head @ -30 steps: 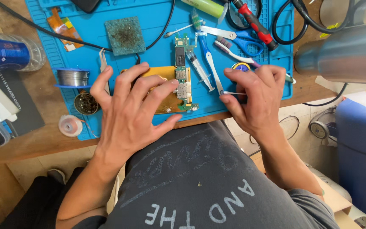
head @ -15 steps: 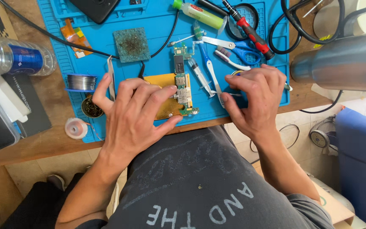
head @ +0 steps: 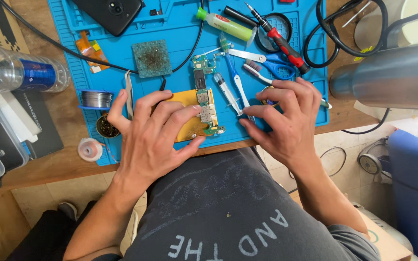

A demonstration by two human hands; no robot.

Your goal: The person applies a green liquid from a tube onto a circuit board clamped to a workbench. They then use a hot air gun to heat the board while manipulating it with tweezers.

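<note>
A blue work mat [head: 180, 77] covers most of the wooden bench [head: 49, 162], and a large grey metal cylinder [head: 388, 75] lies just off its right edge. A clear plastic bottle [head: 20, 72] lies on its side to the mat's left. The person's left hand [head: 153, 137] rests flat, fingers spread, over a yellow pad [head: 189, 113] at the mat's near edge; it grasps nothing, the fingertips just pressing beside a long narrow green circuit board [head: 204, 96] that lies partly on that pad. The right hand [head: 284, 121] sits to the right of the board, fingers curled down onto the mat (whether they pinch anything beneath, I cannot tell). Between the hands lie a syringe [head: 226, 92] and a blue-handled toothbrush [head: 233, 72]. Farther back are scissors [head: 267, 60], a red-handled screwdriver [head: 279, 36] and a green tube [head: 223, 23]. By the left thumb sit tweezers [head: 128, 94], a solder spool [head: 96, 99] and a small brass-wool tin [head: 106, 128].
</note>
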